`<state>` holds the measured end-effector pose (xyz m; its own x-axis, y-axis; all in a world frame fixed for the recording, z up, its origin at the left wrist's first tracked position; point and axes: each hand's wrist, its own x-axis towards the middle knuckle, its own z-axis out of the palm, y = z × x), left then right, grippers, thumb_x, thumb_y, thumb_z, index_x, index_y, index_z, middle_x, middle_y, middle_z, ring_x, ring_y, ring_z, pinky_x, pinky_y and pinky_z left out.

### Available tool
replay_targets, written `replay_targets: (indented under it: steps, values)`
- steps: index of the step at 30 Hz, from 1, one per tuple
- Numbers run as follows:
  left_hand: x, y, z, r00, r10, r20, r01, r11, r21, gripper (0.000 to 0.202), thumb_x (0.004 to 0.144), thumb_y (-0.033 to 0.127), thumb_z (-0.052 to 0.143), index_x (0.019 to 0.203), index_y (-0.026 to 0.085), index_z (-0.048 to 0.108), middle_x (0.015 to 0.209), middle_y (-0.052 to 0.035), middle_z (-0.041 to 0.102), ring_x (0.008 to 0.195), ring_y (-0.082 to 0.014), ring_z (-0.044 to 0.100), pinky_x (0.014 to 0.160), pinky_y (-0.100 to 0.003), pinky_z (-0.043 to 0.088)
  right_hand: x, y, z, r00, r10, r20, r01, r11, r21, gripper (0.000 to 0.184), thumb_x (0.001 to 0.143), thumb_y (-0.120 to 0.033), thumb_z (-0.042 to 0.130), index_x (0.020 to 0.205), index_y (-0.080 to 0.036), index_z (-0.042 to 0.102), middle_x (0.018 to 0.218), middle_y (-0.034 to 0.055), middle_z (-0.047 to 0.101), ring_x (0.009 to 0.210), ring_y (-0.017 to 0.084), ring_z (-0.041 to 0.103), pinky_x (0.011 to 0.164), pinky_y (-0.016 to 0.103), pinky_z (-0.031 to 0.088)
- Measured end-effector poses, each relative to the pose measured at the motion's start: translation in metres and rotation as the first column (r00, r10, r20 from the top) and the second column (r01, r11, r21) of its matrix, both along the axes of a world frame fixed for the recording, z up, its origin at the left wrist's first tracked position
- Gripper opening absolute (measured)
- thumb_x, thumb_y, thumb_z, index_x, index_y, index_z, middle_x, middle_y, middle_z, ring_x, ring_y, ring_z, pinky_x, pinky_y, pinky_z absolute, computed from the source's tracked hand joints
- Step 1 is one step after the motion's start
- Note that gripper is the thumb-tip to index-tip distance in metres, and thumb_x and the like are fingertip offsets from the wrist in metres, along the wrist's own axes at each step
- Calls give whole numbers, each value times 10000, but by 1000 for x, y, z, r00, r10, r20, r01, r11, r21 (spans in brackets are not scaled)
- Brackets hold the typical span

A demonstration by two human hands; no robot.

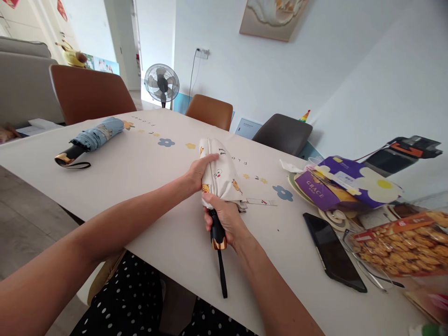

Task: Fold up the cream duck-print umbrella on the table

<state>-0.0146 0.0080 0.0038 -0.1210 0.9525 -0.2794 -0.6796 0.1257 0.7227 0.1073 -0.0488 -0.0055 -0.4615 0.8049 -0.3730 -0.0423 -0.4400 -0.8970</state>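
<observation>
A white folding umbrella [224, 175] with small cartoon animals lies over the table in front of me, its canopy folded but loose. My left hand [201, 172] is closed around the canopy's left side, thumb on top of the cloth. Lower down, my right hand [226, 217] grips the umbrella where the canopy meets the black handle. The handle ends in a gold-coloured cap, and a black wrist strap [221, 273] hangs from it. A loose flap of cloth sticks out to the right. To the left, a second, light blue folded umbrella [100, 134] rests on the table.
The white table [168, 233] has printed flowers. On its right are a phone [334, 252], a purple box [336, 184], glasses [367, 263] and a bag of cookies [406, 242]. Chairs [91, 93] stand along the far side, with a fan [162, 84] behind.
</observation>
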Motion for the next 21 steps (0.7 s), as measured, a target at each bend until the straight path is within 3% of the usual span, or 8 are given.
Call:
replay_targets:
  steps: [4,8,16,21]
  values:
    - [-20,7,3,1000,-19,12,18,998,52,363,640,350,665,918,122,614,799,-129,683,798,-289,650,751,-420,534,-1,-2,-4,994,112,2,-112,993,-46,232,670,-331,676,704,-150,535,496,-33,488,313,77,421,270,209,378]
    - [-29,10,0,1000,9,-28,-7,998,68,352,649,349,640,913,116,617,798,-132,684,825,-301,643,775,-431,526,-1,-2,-7,989,143,-34,-145,987,-70,249,667,-333,686,777,-145,566,576,-16,535,351,75,447,303,215,416]
    - [-45,16,-2,998,41,-48,-35,991,132,353,632,367,642,893,133,610,820,-123,683,857,-307,633,798,-429,511,-1,-5,-5,979,187,-80,-194,976,-94,342,670,-347,693,924,-143,592,934,85,644,448,101,576,319,199,416]
    - [-51,16,0,999,40,-26,-36,992,121,327,625,362,657,859,137,611,813,-116,684,834,-300,638,793,-417,515,0,-5,-5,967,217,-135,-232,967,-109,330,674,-350,684,911,-141,592,855,61,643,396,65,498,329,200,406]
